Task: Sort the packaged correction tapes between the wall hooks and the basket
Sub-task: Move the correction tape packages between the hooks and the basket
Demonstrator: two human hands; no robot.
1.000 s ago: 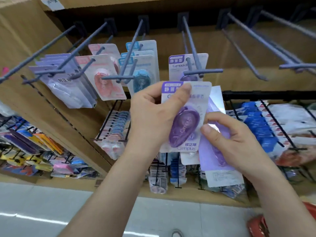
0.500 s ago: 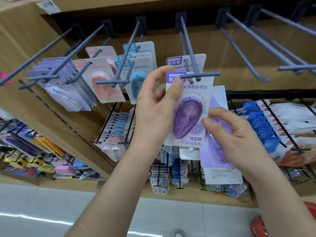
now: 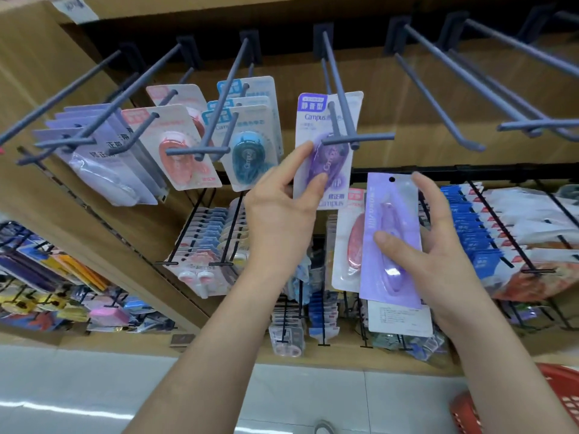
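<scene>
Two packs matter most at this moment. One, the purple pack (image 3: 326, 151), hangs on the middle hook (image 3: 336, 89), with its card threaded onto the lower prong behind the crossbar. The left hand (image 3: 282, 211) pinches its lower left edge, thumb pressed on the blister front and index finger along the card's side. The other fingers curl behind.

The right hand (image 3: 438, 245) sits lower and to the right, gripping a small stack upright. A long lilac pack (image 3: 391, 220) is in front with the thumb across its blister, a pink pack (image 3: 349, 242) peeks out at its left, and a white card back (image 3: 401, 317) shows below. The fingers wrap behind the stack, and one tip shows by the lilac pack's top corner.

Coral packs (image 3: 185, 151) and blue packs (image 3: 247, 151) fill the hooks to the left, and lavender packs (image 3: 94, 158) fill the far-left one. A red basket (image 3: 560, 399) shows at the bottom right corner, its contents out of view.

I read this as the hanging step, nearly done, though the same pinch would serve to slide the pack off. If it is hanging, the left hand next needs to let go without tugging the card forward. It can then take the lilac pack, whose punched hole must meet a prong tip squarely. The lavender row looks the likeliest match, and failing that the pack goes in the basket.
</scene>
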